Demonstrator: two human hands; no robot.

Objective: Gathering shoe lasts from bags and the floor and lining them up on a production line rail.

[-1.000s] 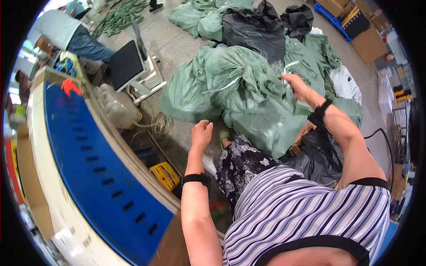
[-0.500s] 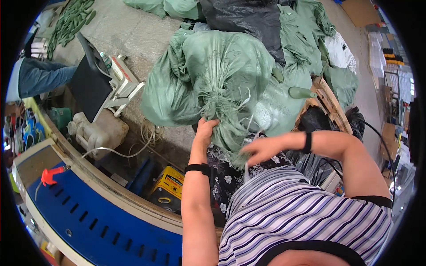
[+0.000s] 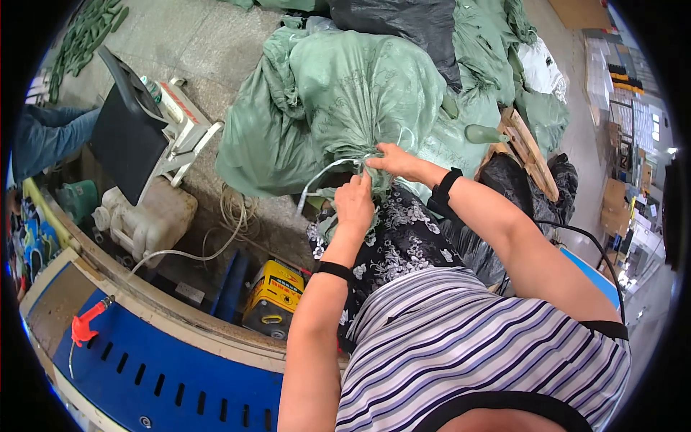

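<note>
My left hand [image 3: 355, 204] and right hand [image 3: 397, 163] cover part of the sack's [image 3: 363, 79] gathered neck; how the tie [image 3: 322, 174] runs beneath them I can't tell. The top edge crops the black bag [image 3: 399, 21], the bottom my bench [image 3: 147, 394]. The chair [image 3: 129, 144] partly hides the jug [image 3: 155, 216].

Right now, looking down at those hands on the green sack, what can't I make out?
Head view: what fills the green sack; its own cloth hides it.
Head view: whether the white strip is knotted; the left hand and right hand cover part of it.
Head view: the rest of the person in jeans; the left rim cuts it off.
Head view: what forms the orange-and-black stack; it's too small.
</note>
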